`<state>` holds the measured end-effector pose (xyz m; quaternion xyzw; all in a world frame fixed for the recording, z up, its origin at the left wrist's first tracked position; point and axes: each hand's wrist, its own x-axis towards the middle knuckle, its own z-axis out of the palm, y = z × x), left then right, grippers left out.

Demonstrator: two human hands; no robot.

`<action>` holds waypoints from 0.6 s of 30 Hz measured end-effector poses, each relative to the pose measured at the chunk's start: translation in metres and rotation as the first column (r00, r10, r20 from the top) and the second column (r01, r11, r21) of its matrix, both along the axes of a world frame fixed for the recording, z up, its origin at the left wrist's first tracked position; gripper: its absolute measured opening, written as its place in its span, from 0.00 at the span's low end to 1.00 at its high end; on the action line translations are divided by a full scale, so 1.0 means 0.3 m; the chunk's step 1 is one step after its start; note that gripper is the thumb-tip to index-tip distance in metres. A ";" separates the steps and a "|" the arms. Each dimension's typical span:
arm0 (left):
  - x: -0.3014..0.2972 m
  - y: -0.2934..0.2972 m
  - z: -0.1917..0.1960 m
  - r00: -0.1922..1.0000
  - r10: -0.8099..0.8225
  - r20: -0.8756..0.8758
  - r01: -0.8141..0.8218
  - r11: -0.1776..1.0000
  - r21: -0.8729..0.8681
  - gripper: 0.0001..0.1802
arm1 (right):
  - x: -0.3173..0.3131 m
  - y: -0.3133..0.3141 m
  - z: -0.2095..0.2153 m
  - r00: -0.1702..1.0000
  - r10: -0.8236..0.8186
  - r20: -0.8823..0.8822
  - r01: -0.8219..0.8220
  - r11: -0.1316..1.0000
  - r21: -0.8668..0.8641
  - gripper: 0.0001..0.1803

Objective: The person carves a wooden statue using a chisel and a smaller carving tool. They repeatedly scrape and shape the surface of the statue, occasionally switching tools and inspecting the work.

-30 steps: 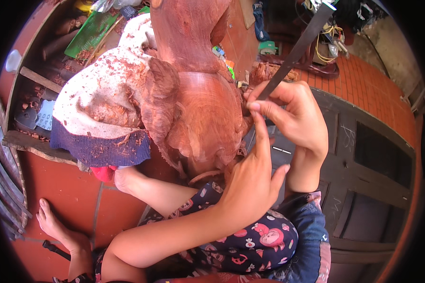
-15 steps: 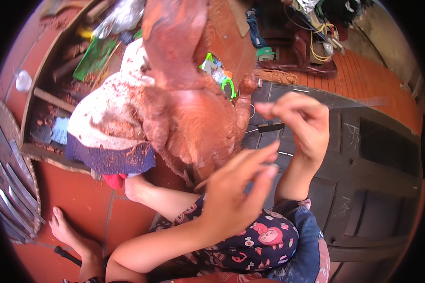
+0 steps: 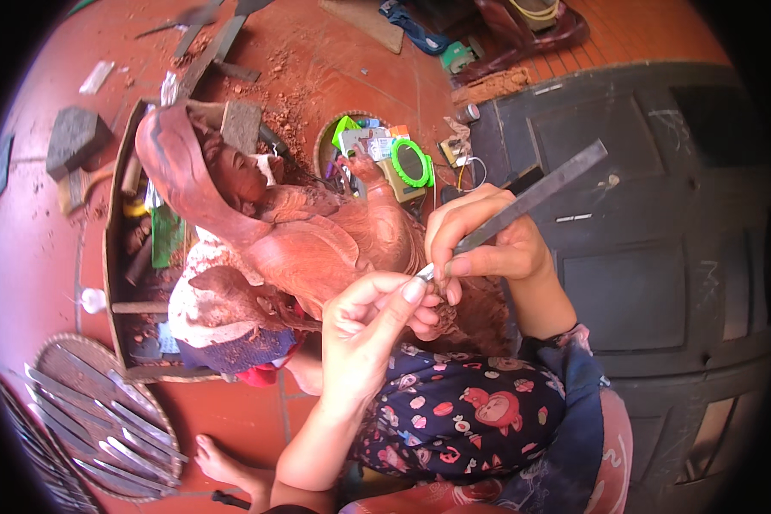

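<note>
A reddish-brown carved wooden figure [image 3: 308, 240] leans back across the middle, its head end up and left, its lower part near my lap. In my right hand [image 3: 493, 244] is a flat dark metal carving chisel [image 3: 540, 190], slanting from upper right to lower left. The thumb and fingers of my left hand [image 3: 360, 334] are closed round its bright lower end, close beside the right fingers. Both hands are over the figure's lower side; whether the chisel's edge touches the wood is hidden by the fingers.
Left of the figure, a wooden tray [image 3: 120, 343] holds scraps and tools, partly under a stained cloth [image 3: 201, 304]. Several chisels lie on a round woven tray [image 3: 51, 351] at lower left. A green-rimmed round object [image 3: 412, 163] sits beyond. Dark panelling [image 3: 625, 308] fills the right.
My hands have come together on the chisel, which was not clearly visible before. The view has shifted, showing the figure's head and more of the floor and tools.
</note>
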<state>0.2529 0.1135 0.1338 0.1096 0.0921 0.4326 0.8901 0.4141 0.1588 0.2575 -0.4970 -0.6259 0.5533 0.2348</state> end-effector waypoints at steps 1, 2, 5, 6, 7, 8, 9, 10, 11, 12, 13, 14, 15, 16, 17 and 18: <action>-0.005 -0.004 -0.004 1.000 0.020 0.009 -0.020 1.000 0.009 0.08 | 0.000 -0.003 -0.011 1.000 0.011 -0.004 -0.011 1.000 0.019 0.05; -0.011 -0.005 -0.005 0.999 0.041 0.021 -0.042 0.999 0.018 0.09 | 0.002 0.000 -0.019 0.999 0.029 -0.022 -0.028 0.999 0.034 0.05; -0.013 -0.011 -0.009 0.997 0.075 -0.015 -0.074 0.993 0.087 0.09 | 0.016 0.001 -0.019 0.998 0.042 -0.053 -0.041 0.999 0.008 0.04; -0.015 -0.011 -0.014 0.995 0.094 -0.043 -0.089 0.989 0.117 0.10 | 0.015 -0.002 -0.020 0.996 0.016 -0.089 -0.019 0.999 -0.032 0.04; -0.019 -0.007 -0.021 0.992 0.106 -0.065 -0.094 0.981 0.172 0.10 | 0.012 -0.005 -0.021 0.992 -0.010 -0.124 0.001 0.997 -0.074 0.04; -0.025 -0.005 -0.019 0.989 0.119 -0.087 -0.101 0.977 0.189 0.10 | 0.012 -0.006 -0.024 0.987 -0.036 -0.157 0.017 0.993 -0.117 0.04; -0.022 -0.008 -0.013 0.986 0.134 -0.103 -0.112 0.973 0.201 0.10 | 0.015 -0.003 -0.030 0.985 -0.001 -0.172 -0.011 0.998 -0.067 0.04; -0.020 -0.011 -0.009 0.982 0.150 -0.118 -0.123 0.970 0.212 0.10 | 0.019 -0.005 -0.031 0.982 -0.017 -0.188 0.001 0.996 -0.087 0.04; -0.020 -0.014 -0.008 0.987 0.129 -0.101 -0.106 0.973 0.203 0.11 | 0.022 -0.008 -0.031 0.979 -0.034 -0.203 0.012 0.994 -0.108 0.04; -0.019 -0.015 -0.004 0.986 0.130 -0.107 -0.106 0.972 0.210 0.11 | 0.025 -0.011 -0.032 0.975 -0.050 -0.218 0.022 0.992 -0.128 0.04; -0.019 -0.016 0.001 0.984 0.135 -0.114 -0.108 0.970 0.218 0.12 | 0.027 -0.009 -0.034 0.976 -0.037 -0.215 0.012 0.993 -0.114 0.04; -0.021 -0.016 0.005 0.983 0.140 -0.121 -0.110 0.968 0.225 0.12 | 0.029 -0.006 -0.036 0.977 -0.023 -0.211 0.002 0.995 -0.100 0.04; -0.022 -0.013 0.005 0.983 0.141 -0.121 -0.110 0.967 0.229 0.14 | 0.029 -0.004 -0.036 0.978 -0.009 -0.207 -0.008 0.996 -0.085 0.04; -0.021 -0.011 0.005 0.983 0.144 -0.114 -0.115 0.966 0.232 0.14 | 0.028 -0.004 -0.033 0.981 -0.006 -0.193 -0.008 0.997 -0.073 0.04; -0.018 -0.007 -0.013 0.983 0.144 -0.110 -0.118 0.969 0.218 0.14 | 0.029 0.004 -0.052 0.984 -0.007 -0.178 -0.007 0.997 -0.078 0.04; -0.018 -0.007 -0.010 0.984 0.146 -0.105 -0.121 0.968 0.220 0.14 | 0.029 0.001 -0.049 0.986 -0.006 -0.165 -0.006 0.998 -0.067 0.04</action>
